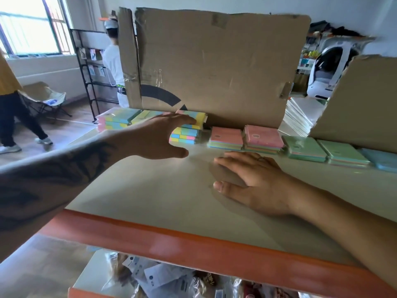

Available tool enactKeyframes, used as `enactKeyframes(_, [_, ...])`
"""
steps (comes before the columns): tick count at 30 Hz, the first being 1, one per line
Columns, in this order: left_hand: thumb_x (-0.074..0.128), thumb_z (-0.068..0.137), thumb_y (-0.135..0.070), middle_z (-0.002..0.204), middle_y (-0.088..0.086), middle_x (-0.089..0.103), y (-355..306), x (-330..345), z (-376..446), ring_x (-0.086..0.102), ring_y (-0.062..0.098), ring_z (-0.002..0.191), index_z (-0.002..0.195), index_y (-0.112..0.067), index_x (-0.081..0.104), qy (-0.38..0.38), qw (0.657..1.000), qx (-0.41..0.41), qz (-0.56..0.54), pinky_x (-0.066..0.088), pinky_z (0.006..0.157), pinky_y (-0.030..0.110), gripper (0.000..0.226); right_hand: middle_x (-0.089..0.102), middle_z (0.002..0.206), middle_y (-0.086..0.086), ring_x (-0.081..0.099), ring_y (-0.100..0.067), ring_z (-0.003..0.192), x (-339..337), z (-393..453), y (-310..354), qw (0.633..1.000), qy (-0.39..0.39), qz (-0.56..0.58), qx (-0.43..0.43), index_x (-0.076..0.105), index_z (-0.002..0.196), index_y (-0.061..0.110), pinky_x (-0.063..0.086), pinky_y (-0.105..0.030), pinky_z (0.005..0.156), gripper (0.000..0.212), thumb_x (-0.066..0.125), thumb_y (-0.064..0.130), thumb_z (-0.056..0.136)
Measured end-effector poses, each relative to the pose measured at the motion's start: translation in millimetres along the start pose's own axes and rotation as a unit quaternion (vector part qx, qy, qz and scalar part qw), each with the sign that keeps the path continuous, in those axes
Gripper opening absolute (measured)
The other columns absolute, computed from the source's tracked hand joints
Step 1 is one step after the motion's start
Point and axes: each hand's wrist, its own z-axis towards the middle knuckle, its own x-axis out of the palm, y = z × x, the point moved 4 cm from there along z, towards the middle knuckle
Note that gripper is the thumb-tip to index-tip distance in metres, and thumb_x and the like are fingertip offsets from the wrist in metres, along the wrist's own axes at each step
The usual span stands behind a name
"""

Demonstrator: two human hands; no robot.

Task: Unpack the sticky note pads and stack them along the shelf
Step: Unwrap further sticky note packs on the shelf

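Wrapped sticky note pads run along the back of the pale shelf top [150, 190]. On the left are multicoloured pads [120, 120] and a small stack of them [187, 134]. To the right lie pink pads [264, 137], green pads [307, 149] and a blue pad [384, 161]. My left hand [156, 137] reaches forward with straight fingers, its fingertips touching the top pad of the multicoloured stack. My right hand [255, 183] lies flat on the shelf in front of the pink pads, holding nothing.
A large cardboard sheet [214, 67] stands behind the pads, with another [361, 108] and white packs [300, 117] at right. The shelf has an orange front edge [193, 244]; bagged items [163, 278] lie below. People and a black rack [90, 74] stand at left.
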Motion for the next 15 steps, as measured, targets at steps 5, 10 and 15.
enactKeyframes(5, [0.077,0.085,-0.046,0.160,-0.007,0.035,1.8,1.6,0.8,0.037,0.017,0.141,0.156,-0.037,0.031,-0.004,1.000,0.012,0.006,0.034,0.106,0.031,0.085,0.010,0.166,0.024,0.004,-0.003,0.154,0.2,0.4,-1.1,1.000,-0.003,0.011,-0.001,0.020,0.158,0.047,0.007,-0.038,0.126,0.090,0.022,0.093,0.081])
enactKeyframes(10, [0.076,0.084,-0.049,0.159,-0.005,0.039,-7.2,-4.3,-3.0,0.040,0.020,0.140,0.155,-0.034,0.033,-0.005,0.999,0.007,0.037,0.035,0.108,0.033,0.084,0.018,0.167,0.020,0.013,-0.004,0.154,-5.0,2.3,-3.1,0.999,-0.014,0.029,-0.003,0.025,0.159,0.043,0.014,-0.039,0.127,0.103,0.021,0.099,0.072])
enactKeyframes(15, [0.075,0.079,-0.060,0.156,0.001,0.042,-48.3,-16.9,-12.7,0.036,0.026,0.141,0.156,-0.030,0.033,-0.007,0.996,-0.006,0.093,0.027,0.112,0.034,0.093,0.016,0.169,0.013,0.013,-0.011,0.156,-29.1,-26.7,-11.1,0.999,-0.035,0.007,0.023,0.022,0.160,0.041,0.013,-0.043,0.127,0.101,0.022,0.088,0.072])
